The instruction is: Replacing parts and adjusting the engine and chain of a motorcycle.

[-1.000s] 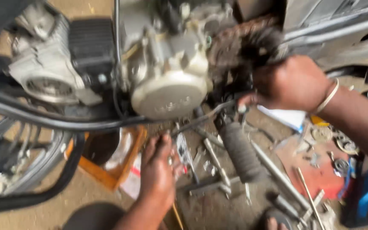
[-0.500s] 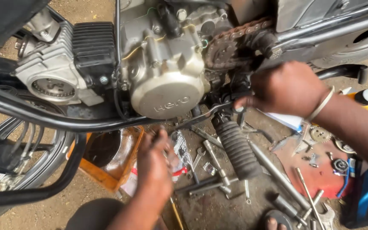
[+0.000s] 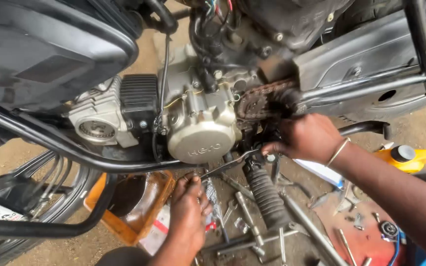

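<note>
Here the left hand [image 3: 189, 207] grips the lower end of a thin metal tool [image 3: 228, 165], fingers closed around it, just under the engine cover [image 3: 200, 140]. The tool slants up to the right, where the right hand [image 3: 307, 138] pinches its tip with curled fingers beside the chain [image 3: 260, 101]. A ribbed footrest [image 3: 267, 197] lies between the hands; an orange tray [image 3: 134, 207] sits just left.

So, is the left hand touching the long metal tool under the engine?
Touching. In the head view, the left hand closes its fingers around the lower end of the metal tool, with no gap visible between them.
</note>
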